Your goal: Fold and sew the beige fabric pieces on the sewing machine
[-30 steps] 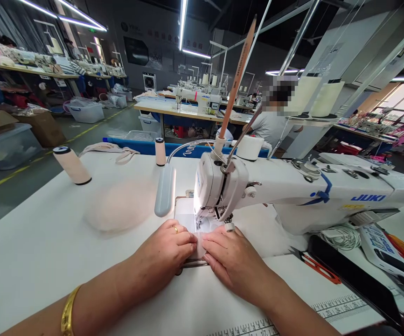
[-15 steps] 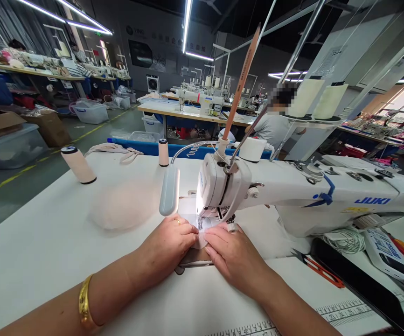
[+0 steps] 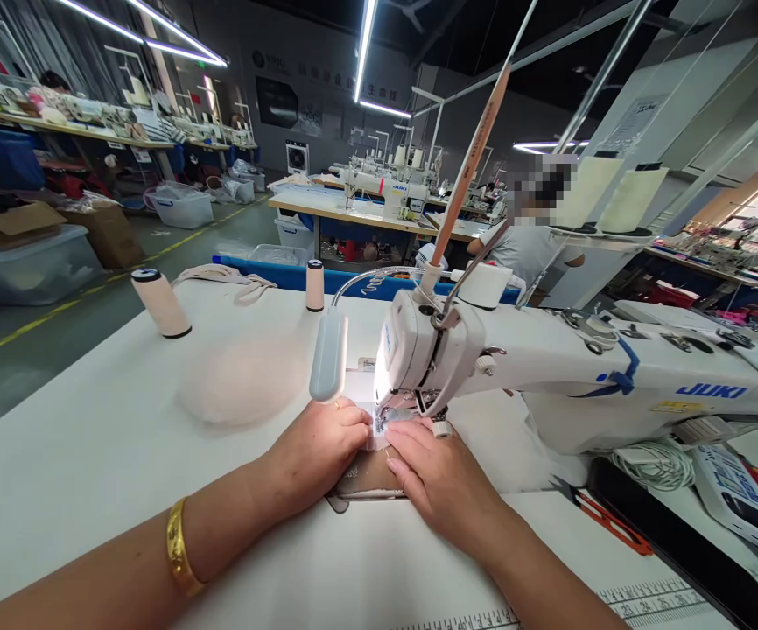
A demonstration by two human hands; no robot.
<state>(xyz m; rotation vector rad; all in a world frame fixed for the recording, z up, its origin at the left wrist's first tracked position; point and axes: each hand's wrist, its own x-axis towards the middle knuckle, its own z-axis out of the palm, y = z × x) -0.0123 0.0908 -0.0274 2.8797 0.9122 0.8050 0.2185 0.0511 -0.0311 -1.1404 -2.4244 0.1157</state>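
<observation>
A small piece of white fabric (image 3: 379, 442) lies under the presser foot of the white sewing machine (image 3: 411, 341). My left hand (image 3: 326, 448) is closed on the fabric's left side, fingertips pinched together near the needle. On the right side my right hand (image 3: 445, 477) holds the fabric down with its fingers together; its thumb rests lower, on the brown machine plate (image 3: 369, 477). The fingers partly hide the fabric. A lit grey lamp (image 3: 328, 354) hangs just above my left hand. Sheer pale fabric (image 3: 241, 381) is heaped to the left on the white table (image 3: 221, 534).
Two pale thread cones, one at left (image 3: 161, 304) and one behind the lamp (image 3: 314, 286), stand on the table. At right lie orange-handled snips (image 3: 615, 522), a long black object (image 3: 674, 534) and a coiled cable (image 3: 655, 464). A person (image 3: 529, 245) sits beyond the machine.
The white fabric has gone further under the presser foot, baring more of the brown plate. My right thumb has come apart from its fingers. The whole view has shifted slightly.
</observation>
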